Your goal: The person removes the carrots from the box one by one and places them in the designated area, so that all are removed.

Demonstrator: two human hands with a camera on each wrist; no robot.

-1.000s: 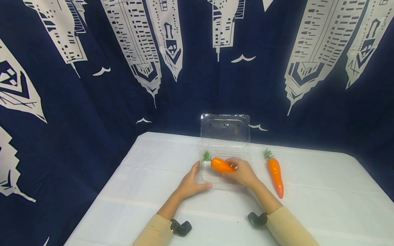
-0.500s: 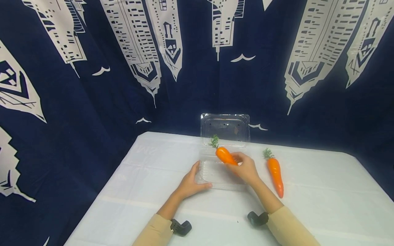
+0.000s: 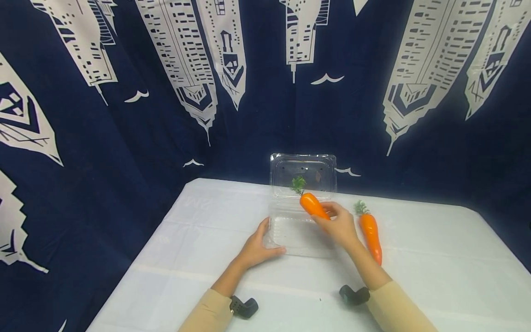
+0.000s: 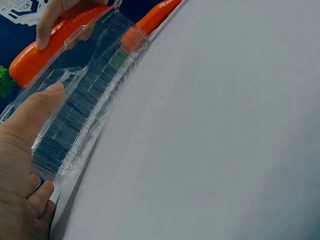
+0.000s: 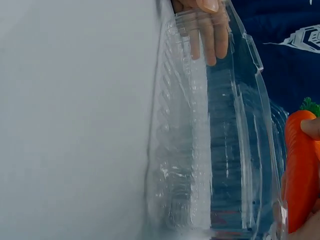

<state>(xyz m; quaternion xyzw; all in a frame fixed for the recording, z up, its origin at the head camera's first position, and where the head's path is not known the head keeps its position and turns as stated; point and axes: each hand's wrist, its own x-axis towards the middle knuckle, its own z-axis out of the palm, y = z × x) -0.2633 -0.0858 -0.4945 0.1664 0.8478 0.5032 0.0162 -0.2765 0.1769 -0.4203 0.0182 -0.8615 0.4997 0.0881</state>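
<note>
My right hand (image 3: 341, 227) grips an orange carrot (image 3: 312, 204) by its lower part, above the back right of a clear plastic clamshell container (image 3: 296, 237). The carrot's green leafy top points up and to the left, overlapping the raised lid (image 3: 304, 173) in the head view. My left hand (image 3: 258, 247) holds the container's left end, thumb along the front rim and fingers at the side wall. Through the clear wall, those fingers (image 5: 215, 40) show in the right wrist view. The container's tray has no carrot inside.
A second carrot (image 3: 370, 235) with a green top lies on the white table (image 3: 435, 267) right of the container, partly behind the right forearm. A dark blue cloth (image 3: 265, 124) printed with white buildings hangs behind the table.
My right hand has lifted the carrot up from the container and moved it right and back; its leafy top now tips upward. My left hand and the container have stayed put.
</note>
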